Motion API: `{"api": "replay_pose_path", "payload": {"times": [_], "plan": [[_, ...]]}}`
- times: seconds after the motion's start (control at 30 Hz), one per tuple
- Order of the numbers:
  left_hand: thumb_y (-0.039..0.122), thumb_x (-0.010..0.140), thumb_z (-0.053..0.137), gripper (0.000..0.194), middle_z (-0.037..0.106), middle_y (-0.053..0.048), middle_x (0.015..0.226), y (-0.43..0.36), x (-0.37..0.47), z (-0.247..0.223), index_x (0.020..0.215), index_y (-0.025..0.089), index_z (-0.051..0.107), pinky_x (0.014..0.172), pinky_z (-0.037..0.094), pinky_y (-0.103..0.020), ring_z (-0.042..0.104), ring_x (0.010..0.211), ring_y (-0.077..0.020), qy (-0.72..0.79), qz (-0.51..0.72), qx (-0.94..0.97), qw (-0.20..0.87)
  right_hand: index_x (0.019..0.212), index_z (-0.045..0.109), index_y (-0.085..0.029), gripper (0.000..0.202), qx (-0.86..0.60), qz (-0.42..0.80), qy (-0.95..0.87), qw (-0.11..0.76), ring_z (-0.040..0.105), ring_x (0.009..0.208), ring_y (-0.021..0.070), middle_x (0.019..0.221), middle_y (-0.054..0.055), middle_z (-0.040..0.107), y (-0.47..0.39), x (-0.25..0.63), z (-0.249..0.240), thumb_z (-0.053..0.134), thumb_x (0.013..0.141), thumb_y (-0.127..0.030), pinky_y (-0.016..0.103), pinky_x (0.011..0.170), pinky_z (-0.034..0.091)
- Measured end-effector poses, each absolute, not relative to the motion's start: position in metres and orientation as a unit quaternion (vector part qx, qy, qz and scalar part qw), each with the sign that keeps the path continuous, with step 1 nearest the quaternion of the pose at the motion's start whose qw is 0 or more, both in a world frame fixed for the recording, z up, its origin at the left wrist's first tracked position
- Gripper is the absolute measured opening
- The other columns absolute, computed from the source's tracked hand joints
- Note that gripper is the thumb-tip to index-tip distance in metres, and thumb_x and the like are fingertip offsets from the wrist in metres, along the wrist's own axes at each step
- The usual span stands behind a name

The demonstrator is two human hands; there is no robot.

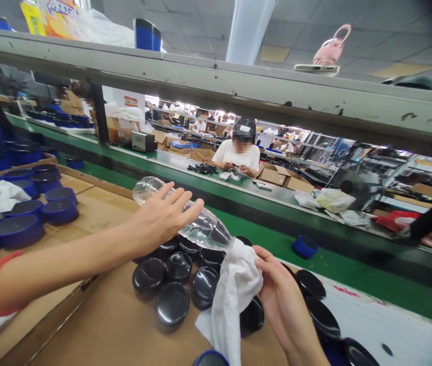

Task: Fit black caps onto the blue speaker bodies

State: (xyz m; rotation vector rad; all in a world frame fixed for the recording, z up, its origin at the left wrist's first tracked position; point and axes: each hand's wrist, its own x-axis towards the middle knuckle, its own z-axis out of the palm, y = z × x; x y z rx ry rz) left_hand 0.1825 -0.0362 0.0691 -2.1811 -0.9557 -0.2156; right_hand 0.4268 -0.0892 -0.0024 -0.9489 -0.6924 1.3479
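The left hand (162, 216) grips a clear bottle (185, 216) tipped neck-down over the black caps (173, 284) on the cardboard, the right hand (277, 290) pinching a white cloth (234, 290) at its mouth; an over-tilted bottle could spill onto the caps.

**Bright overhead light, warped edges**

Your view is evenly lit from above, brightest at the far windows. The black caps (173, 303) carry glare spots. Straight lines of the shelf (238, 96) bow, and the corners darken and smear
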Motion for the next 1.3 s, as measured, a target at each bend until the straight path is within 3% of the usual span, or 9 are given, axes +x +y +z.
{"api": "replay_pose_path", "payload": {"times": [0.13, 0.37, 0.67, 0.77, 0.83, 0.93, 1.03, 1.13, 1.3], "plan": [[-0.002, 0.067, 0.058, 0.058, 0.066, -0.016, 0.106, -0.030, 0.178, 0.064, 0.123, 0.011, 0.056, 0.096, 0.050, -0.050, 0.065, 0.098, -0.0325, -0.369, -0.102, -0.841, 0.382, 0.089, 0.072, -0.017, 0.037, -0.420, 0.582, -0.295, 0.631, 0.062, 0.082, 0.0125, 0.090, 0.000, 0.070, -0.088, 0.427, -0.005, 0.085, 0.063, -0.041, 0.016, 0.067, 0.052], [-0.001, 0.067, 0.057, 0.054, 0.067, -0.017, 0.103, -0.027, 0.172, 0.064, 0.120, 0.009, 0.059, 0.093, 0.053, -0.050, 0.065, 0.096, -0.0331, -0.356, -0.127, -0.832, 0.406, 0.093, 0.064, -0.019, 0.039, -0.428, 0.583, -0.349, 0.596, 0.062, 0.065, 0.0070, 0.080, -0.001, 0.072, -0.091, 0.423, -0.004, 0.088, 0.066, -0.034, 0.013, 0.060, 0.048], [-0.005, 0.074, 0.048, 0.051, 0.066, -0.018, 0.108, -0.030, 0.173, 0.067, 0.122, 0.010, 0.057, 0.100, 0.046, -0.055, 0.064, 0.101, -0.0349, -0.340, -0.126, -0.849, 0.384, 0.119, 0.059, -0.021, 0.054, -0.429, 0.593, -0.399, 0.552, 0.069, 0.080, 0.0133, 0.100, 0.004, 0.074, -0.091, 0.424, -0.008, 0.083, 0.073, -0.034, 0.020, 0.071, 0.052], [-0.002, 0.069, 0.061, 0.055, 0.066, -0.017, 0.109, -0.028, 0.171, 0.063, 0.122, 0.012, 0.056, 0.100, 0.046, -0.053, 0.064, 0.103, -0.0350, -0.364, -0.126, -0.864, 0.325, 0.121, 0.063, -0.021, 0.054, -0.433, 0.604, -0.405, 0.533, 0.069, 0.086, 0.0154, 0.103, 0.006, 0.074, -0.091, 0.425, -0.009, 0.083, 0.073, -0.035, 0.022, 0.077, 0.052], [0.004, 0.065, 0.069, 0.060, 0.065, -0.014, 0.109, -0.023, 0.165, 0.060, 0.123, 0.014, 0.055, 0.089, 0.054, -0.046, 0.065, 0.100, -0.0332, -0.399, -0.139, -0.868, 0.262, 0.116, 0.068, -0.021, 0.048, -0.439, 0.605, -0.406, 0.526, 0.069, 0.087, 0.0154, 0.101, 0.006, 0.075, -0.091, 0.426, -0.008, 0.083, 0.073, -0.035, 0.021, 0.078, 0.052], [0.013, 0.076, 0.065, 0.050, 0.065, -0.010, 0.110, -0.014, 0.146, 0.059, 0.124, 0.016, 0.050, 0.076, 0.058, -0.038, 0.067, 0.096, -0.0270, -0.472, -0.200, -0.844, 0.160, 0.108, 0.072, -0.021, 0.040, -0.448, 0.597, -0.407, 0.527, 0.068, 0.085, 0.0135, 0.097, 0.005, 0.076, -0.092, 0.428, -0.006, 0.082, 0.073, -0.037, 0.018, 0.074, 0.051], [0.032, 0.089, 0.058, 0.043, 0.065, -0.012, 0.111, -0.005, 0.117, 0.058, 0.123, 0.008, 0.048, 0.085, 0.055, -0.044, 0.065, 0.099, -0.0265, -0.550, -0.290, -0.780, 0.075, 0.104, 0.074, -0.022, 0.037, -0.450, 0.585, -0.410, 0.535, 0.067, 0.079, 0.0122, 0.093, 0.005, 0.076, -0.093, 0.430, -0.001, 0.081, 0.073, -0.041, 0.017, 0.071, 0.051], [0.056, 0.088, 0.053, 0.065, 0.062, -0.015, 0.116, -0.001, 0.089, 0.050, 0.123, 0.001, 0.048, 0.092, 0.051, -0.052, 0.062, 0.105, -0.0302, -0.614, -0.374, -0.695, 0.001, 0.096, 0.075, -0.020, 0.035, -0.460, 0.561, -0.413, 0.551, 0.066, 0.075, 0.0118, 0.087, 0.005, 0.076, -0.094, 0.431, 0.001, 0.084, 0.070, -0.040, 0.016, 0.067, 0.050], [0.059, 0.085, 0.059, 0.070, 0.061, -0.009, 0.122, -0.001, 0.069, 0.019, 0.124, 0.001, 0.050, 0.101, 0.047, -0.048, 0.060, 0.109, -0.0237, -0.629, -0.453, -0.625, -0.088, 0.083, 0.075, -0.019, 0.031, -0.474, 0.464, -0.402, 0.631, 0.058, 0.060, 0.0088, 0.072, 0.001, 0.070, -0.093, 0.438, 0.004, 0.085, 0.066, -0.044, 0.016, 0.054, 0.046]]}}
